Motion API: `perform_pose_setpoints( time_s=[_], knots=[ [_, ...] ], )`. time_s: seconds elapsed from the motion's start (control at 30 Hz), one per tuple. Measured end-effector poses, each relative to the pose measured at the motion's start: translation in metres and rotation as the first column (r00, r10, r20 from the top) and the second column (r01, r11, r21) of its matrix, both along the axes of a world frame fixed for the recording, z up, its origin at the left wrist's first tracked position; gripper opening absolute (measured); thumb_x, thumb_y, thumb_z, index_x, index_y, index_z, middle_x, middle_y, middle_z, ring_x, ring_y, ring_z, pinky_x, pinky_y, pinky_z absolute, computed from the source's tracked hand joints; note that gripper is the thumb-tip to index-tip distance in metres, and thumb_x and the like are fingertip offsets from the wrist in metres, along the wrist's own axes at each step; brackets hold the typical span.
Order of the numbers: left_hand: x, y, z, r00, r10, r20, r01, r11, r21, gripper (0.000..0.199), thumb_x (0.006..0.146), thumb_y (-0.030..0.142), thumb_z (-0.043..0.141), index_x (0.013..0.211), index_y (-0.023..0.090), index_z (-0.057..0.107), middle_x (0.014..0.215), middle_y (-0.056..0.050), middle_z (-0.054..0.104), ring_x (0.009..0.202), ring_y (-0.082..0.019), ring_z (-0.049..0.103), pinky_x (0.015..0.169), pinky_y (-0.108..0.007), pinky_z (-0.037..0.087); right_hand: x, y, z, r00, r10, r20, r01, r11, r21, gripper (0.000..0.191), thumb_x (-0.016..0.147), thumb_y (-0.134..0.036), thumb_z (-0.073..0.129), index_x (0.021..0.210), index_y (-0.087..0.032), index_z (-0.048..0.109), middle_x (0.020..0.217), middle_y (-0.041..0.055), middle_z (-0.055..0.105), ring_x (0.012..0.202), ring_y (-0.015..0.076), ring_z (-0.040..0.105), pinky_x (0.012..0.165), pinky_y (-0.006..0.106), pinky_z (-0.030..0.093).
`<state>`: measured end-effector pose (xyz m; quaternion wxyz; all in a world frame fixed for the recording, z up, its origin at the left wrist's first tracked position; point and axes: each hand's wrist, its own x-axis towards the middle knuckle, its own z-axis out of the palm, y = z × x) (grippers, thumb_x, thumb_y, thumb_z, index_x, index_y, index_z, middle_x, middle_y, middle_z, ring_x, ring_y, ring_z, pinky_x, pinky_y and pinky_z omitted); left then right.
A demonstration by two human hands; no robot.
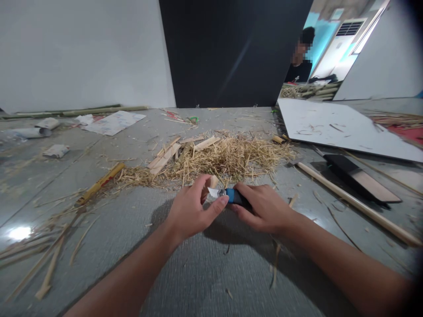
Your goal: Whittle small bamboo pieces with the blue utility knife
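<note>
My right hand (262,206) is closed around the dark handle of a blue and black utility knife (234,196), whose bare blade points left. Opposite it, my left hand (194,204) curls its fingers around a small pale piece of wood (214,181). Most of that piece is hidden behind the fingers. The blade lies close to the wood, above my left thumb; whether they touch I cannot tell. Just beyond both hands spreads a heap of straw-like shavings (231,156), with several flat wooden strips (166,158) on its left side.
A yellow-handled tool (101,184) lies at the left, near loose bamboo strips (49,273). To the right are a long wooden rod (357,202) and a dark flat case (360,178). A white board (346,125) lies behind them. A person (300,57) is in the background.
</note>
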<state>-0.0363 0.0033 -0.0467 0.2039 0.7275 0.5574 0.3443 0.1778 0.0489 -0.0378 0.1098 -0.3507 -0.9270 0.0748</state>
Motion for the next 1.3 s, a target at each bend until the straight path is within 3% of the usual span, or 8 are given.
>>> perform_pose_setpoints(
  time_s=[0.43,0.87,1.07,1.3],
  knots=[
    [0.002,-0.002,0.008,1.000,0.009,-0.022,-0.007,0.997,0.078,0.037,0.086,0.054,0.056,0.101,0.022,0.049,0.058,0.009,0.037,0.048,-0.008,0.037,0.048,-0.024,0.027,0.001,-0.001,0.000,0.998,-0.021,-0.060,0.027,0.995,0.098,0.032,0.089,-0.050,0.043,0.087,-0.018,0.046,0.064,0.0019,0.057,0.051,0.0138,0.044,0.053,0.029,0.016],
    [0.005,0.003,0.004,0.972,0.220,-0.084,-0.215,0.974,0.069,0.045,0.083,0.064,0.053,0.097,0.021,0.051,0.058,0.006,0.046,0.050,-0.011,0.044,0.050,-0.025,0.027,-0.008,-0.012,0.003,0.969,-0.243,-0.041,0.246,0.946,0.210,0.033,0.091,-0.049,0.039,0.092,-0.018,0.048,0.073,0.0060,0.064,0.054,0.0160,0.050,0.055,0.030,0.014],
    [0.002,0.001,0.002,0.994,0.095,-0.048,-0.094,0.995,0.025,0.041,0.086,0.060,0.052,0.098,0.021,0.048,0.059,0.006,0.045,0.051,-0.012,0.046,0.050,-0.025,0.028,-0.004,-0.009,0.004,0.992,-0.122,-0.013,0.123,0.987,0.105,0.031,0.091,-0.048,0.040,0.092,-0.018,0.048,0.071,0.0049,0.063,0.054,0.0151,0.048,0.055,0.030,0.015],
    [-0.002,-0.001,0.007,0.993,0.009,-0.118,-0.007,1.000,0.020,0.042,0.085,0.062,0.050,0.091,0.021,0.044,0.060,0.007,0.042,0.051,-0.011,0.041,0.051,-0.026,0.026,-0.001,-0.005,0.004,0.999,0.016,-0.032,-0.017,0.999,-0.040,0.030,0.092,-0.047,0.040,0.088,-0.018,0.047,0.066,0.0013,0.055,0.054,0.0138,0.044,0.055,0.029,0.019]
  ],
)
